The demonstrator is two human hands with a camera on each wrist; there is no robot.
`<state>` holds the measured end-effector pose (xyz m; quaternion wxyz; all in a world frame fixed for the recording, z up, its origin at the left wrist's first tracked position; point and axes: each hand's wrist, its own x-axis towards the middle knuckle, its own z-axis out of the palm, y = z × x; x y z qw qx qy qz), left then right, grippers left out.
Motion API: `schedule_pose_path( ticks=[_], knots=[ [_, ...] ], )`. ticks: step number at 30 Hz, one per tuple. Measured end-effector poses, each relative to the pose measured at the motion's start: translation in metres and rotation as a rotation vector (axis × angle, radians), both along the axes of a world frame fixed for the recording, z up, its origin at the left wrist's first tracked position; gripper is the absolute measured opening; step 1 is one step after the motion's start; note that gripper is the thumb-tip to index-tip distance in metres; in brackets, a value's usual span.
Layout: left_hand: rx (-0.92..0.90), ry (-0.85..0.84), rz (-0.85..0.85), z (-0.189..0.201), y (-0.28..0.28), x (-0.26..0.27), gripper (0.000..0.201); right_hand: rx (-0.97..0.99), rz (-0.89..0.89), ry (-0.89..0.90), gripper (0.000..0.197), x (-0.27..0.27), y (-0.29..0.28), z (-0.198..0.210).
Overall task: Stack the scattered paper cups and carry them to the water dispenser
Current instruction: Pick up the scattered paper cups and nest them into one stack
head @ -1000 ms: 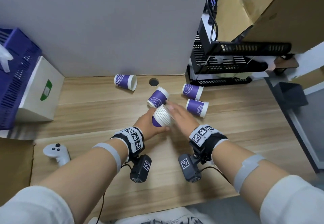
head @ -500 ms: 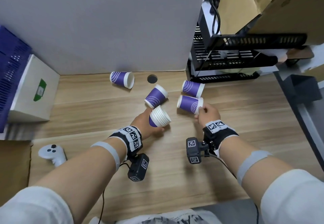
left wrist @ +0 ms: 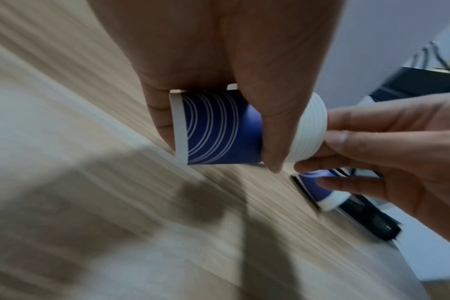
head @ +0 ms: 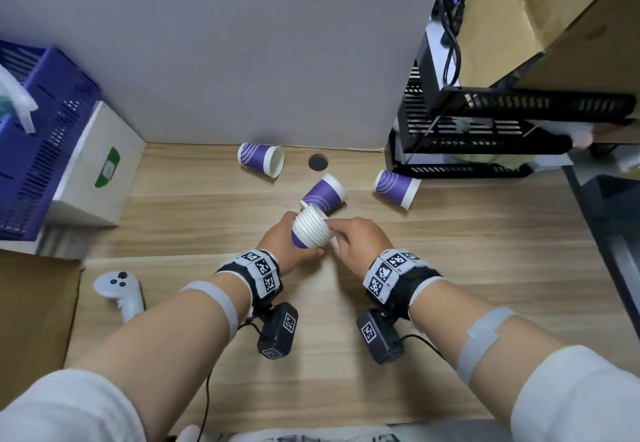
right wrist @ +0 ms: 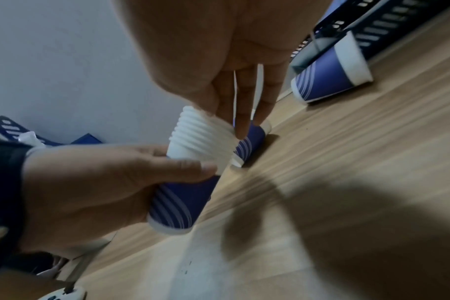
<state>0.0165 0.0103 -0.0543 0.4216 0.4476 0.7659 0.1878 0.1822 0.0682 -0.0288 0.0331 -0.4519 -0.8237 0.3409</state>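
- Currently my left hand [head: 284, 244] grips the cup stack [head: 310, 232] mid-wall; right hand [head: 356, 239] fingers [left wrist: 334, 138] pinch its rims.
- Light, crushable paper: I'd squeeze gently.
- 3 loose cups [head: 396, 187] remain on bench [head: 485, 251].

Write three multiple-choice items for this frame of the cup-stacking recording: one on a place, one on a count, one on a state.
1. Where is the white game controller?
A. inside the blue plastic crate
B. on the wooden desk, left of the left forearm
C. on the black wire rack

2. How many purple paper cups lie loose on the desk?
A. one
B. three
C. six

3. What is the left hand doing?
A. resting flat on the desk
B. gripping the nested stack of purple and white paper cups
C. holding the controller

Answers:
1 B, it lies on the wooden desk beside that forearm.
2 B, loose cups at.
3 B, its fingers wrap the stack's purple base.
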Motion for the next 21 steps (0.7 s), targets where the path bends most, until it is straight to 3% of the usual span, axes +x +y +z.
schedule_pose_path(
  ticks=[3, 6, 12, 14, 18, 21],
  knots=[
    [-0.063, 0.019, 0.030, -0.003, -0.010, -0.015, 0.071, -0.053, -0.009, 0.002, 0.041, -0.009, 0.013, -0.001],
    [-0.087, 0.037, 0.075, -0.003, -0.018, -0.029, 0.071, -0.008, -0.242, 0.036, 0.051, -0.015, 0.041, -0.005],
    [-0.116, 0.073, 0.114, -0.001, -0.025, -0.044, 0.069, -0.291, -0.355, -0.088, 0.071, -0.034, 0.082, -0.027],
    [-0.123, 0.081, 0.128, -0.002, -0.026, -0.047, 0.071, -0.346, -0.356, -0.099, 0.061, -0.040, 0.082, -0.039],
    [-0.143, 0.093, 0.145, -0.002, -0.028, -0.051, 0.071, -0.248, -0.338, -0.038, 0.017, -0.052, 0.071, -0.035],
    [-0.151, 0.110, 0.160, -0.002, -0.029, -0.054, 0.071, -0.234, -0.340, 0.122, 0.018, -0.059, 0.062, -0.027]
  ],
)
